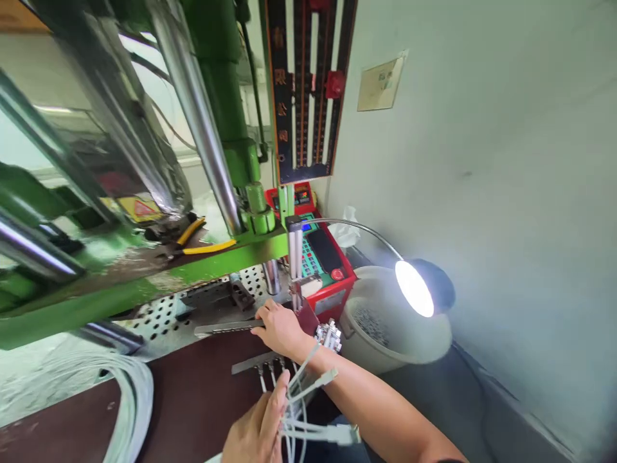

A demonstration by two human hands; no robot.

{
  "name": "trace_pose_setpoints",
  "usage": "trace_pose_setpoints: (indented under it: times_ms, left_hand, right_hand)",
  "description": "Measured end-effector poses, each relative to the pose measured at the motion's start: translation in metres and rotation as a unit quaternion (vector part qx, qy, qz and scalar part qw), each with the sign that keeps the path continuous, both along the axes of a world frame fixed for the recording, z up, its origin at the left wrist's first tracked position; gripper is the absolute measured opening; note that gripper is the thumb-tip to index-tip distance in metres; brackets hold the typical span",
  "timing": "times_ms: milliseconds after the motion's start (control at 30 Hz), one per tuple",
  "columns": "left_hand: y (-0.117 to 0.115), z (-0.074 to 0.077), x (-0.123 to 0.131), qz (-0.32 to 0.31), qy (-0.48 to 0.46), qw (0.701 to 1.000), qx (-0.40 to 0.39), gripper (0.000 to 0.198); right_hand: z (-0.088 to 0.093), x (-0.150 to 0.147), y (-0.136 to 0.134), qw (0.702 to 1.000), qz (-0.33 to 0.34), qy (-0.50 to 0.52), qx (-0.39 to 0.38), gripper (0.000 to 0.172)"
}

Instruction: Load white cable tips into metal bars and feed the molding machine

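My right hand (282, 328) reaches across from the lower right. Its fingers close on one end of a long, narrow metal bar (224, 328) with a notched edge. Closer to me, a second metal strip (245, 365) lies on the dark brown tabletop, with several cable ends lined up along it. My left hand (258, 421) is at the bottom, closed around a bunch of white cables (294, 421). Their pale plugs (340, 434) stick out to the right, past the fingers. Part of the bunch is hidden behind the left hand.
A green press (212, 263) with steel columns stands ahead; yellow-handled pliers (207, 247) lie on its ledge. Coiled white cable (130, 399) sits at left. A red control box (332, 276), a lit lamp (414, 288) and a white bin (409, 354) are at right.
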State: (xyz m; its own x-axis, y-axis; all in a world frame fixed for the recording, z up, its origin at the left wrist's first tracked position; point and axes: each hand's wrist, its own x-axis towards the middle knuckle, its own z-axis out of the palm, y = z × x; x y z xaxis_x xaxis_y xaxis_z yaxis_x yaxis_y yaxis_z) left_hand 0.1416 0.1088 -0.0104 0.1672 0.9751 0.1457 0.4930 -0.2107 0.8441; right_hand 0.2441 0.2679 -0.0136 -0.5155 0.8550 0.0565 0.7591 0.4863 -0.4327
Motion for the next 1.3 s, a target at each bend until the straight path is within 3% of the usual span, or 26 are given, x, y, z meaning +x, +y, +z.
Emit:
trace_pose_setpoints:
  times_ms: [33, 100, 233, 333, 467, 633, 933, 1133, 1233, 1300]
  left_hand:
    - [0.003, -0.002, 0.000, -0.054, 0.064, 0.995, 0.046, 0.049]
    - [0.009, -0.005, 0.002, -0.103, 0.185, 0.969, 0.130, 0.063]
    - [0.017, -0.004, 0.012, -0.108, 0.319, 0.905, 0.261, 0.077]
    - [0.021, 0.003, 0.018, -0.118, 0.357, 0.874, 0.308, 0.079]
    - [0.022, 0.013, 0.024, -0.119, 0.402, 0.856, 0.304, 0.090]
    - [0.020, 0.016, 0.031, -0.123, 0.420, 0.854, 0.283, 0.092]
    - [0.018, 0.008, 0.034, -0.124, 0.407, 0.863, 0.271, 0.090]
    - [0.024, 0.009, 0.032, -0.115, 0.330, 0.891, 0.290, 0.078]
    - [0.028, 0.025, 0.007, -0.029, 0.234, 0.917, 0.320, 0.051]
    - [0.033, 0.040, -0.027, 0.110, 0.225, 0.907, 0.339, 0.033]
  right_hand:
    - [0.001, 0.000, 0.000, 1.000, 0.002, -0.004, 0.001, 0.023]
    - [0.000, 0.001, 0.001, 1.000, 0.006, -0.013, 0.000, 0.026]
    - [-0.005, 0.003, 0.006, 1.000, 0.010, -0.028, -0.006, 0.029]
    - [-0.009, 0.003, 0.008, 1.000, 0.012, -0.027, 0.006, 0.032]
    - [-0.012, 0.003, 0.008, 0.999, 0.010, -0.017, 0.025, 0.036]
    - [-0.014, 0.003, 0.008, 0.999, 0.012, -0.020, 0.031, 0.036]
    - [-0.013, 0.002, 0.009, 0.999, 0.003, -0.035, 0.027, 0.036]
    - [-0.003, 0.006, 0.005, 0.999, 0.007, -0.037, 0.010, 0.027]
    - [-0.002, 0.008, 0.000, 1.000, 0.014, -0.017, 0.004, 0.022]
    - [-0.007, 0.007, 0.002, 1.000, 0.020, -0.002, -0.001, 0.018]
